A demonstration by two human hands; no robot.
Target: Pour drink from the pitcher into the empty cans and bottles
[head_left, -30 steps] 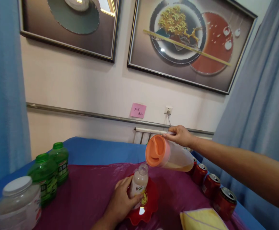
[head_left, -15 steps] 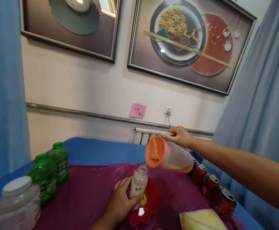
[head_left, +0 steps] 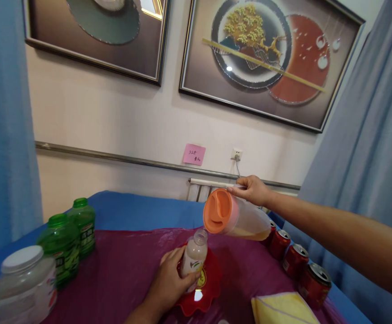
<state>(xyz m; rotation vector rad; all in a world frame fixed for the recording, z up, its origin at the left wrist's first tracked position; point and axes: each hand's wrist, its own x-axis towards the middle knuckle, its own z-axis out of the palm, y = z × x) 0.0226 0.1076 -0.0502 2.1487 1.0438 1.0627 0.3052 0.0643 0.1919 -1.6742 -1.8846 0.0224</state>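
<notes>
My left hand (head_left: 172, 278) is wrapped round a clear bottle (head_left: 195, 254) with a white label, held over a red scalloped plate (head_left: 212, 279). The bottle's mouth is uncapped. My right hand (head_left: 250, 189) grips the handle of a translucent pitcher (head_left: 250, 221) with an orange lid (head_left: 218, 210). The pitcher is tipped far over to the left, its lid edge close beside the bottle's mouth. Yellowish liquid lies along the pitcher's lower side. Whether any liquid is passing into the bottle is too small to tell.
Two green bottles (head_left: 61, 247) and a white-lidded jar (head_left: 22, 288) stand at the left. Several red cans (head_left: 295, 261) line the right edge, near a folded yellow cloth (head_left: 283, 309). A purple sheet (head_left: 122, 270) covers part of the blue surface (head_left: 131, 209).
The view has shifted very slightly. Both hands keep their grips, and the pitcher and bottle stay in nearly the same places.
</notes>
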